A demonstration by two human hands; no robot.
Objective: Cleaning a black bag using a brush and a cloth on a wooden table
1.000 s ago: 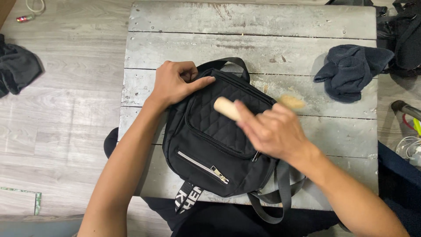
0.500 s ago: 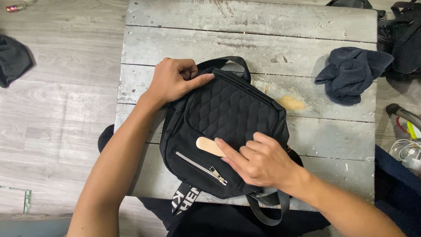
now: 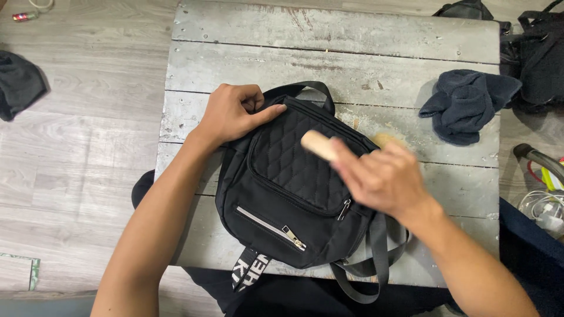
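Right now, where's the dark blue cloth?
Head view: the dark blue cloth lies crumpled at the wooden table's far right edge, beyond the right hand, beside black bags.

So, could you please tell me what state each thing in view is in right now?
Black backpack: lying flat on the table, both front zips closed.
Left hand: gripping the backpack's top corner.
Right hand: blurred, holding a wooden brush handle over the backpack.
Dark cloth: crumpled on the table.

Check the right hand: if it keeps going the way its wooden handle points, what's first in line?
The right hand aims the wooden handle up-left across the black backpack. First in line is probably the left hand gripping the bag's top edge, though height above the fabric is unclear.
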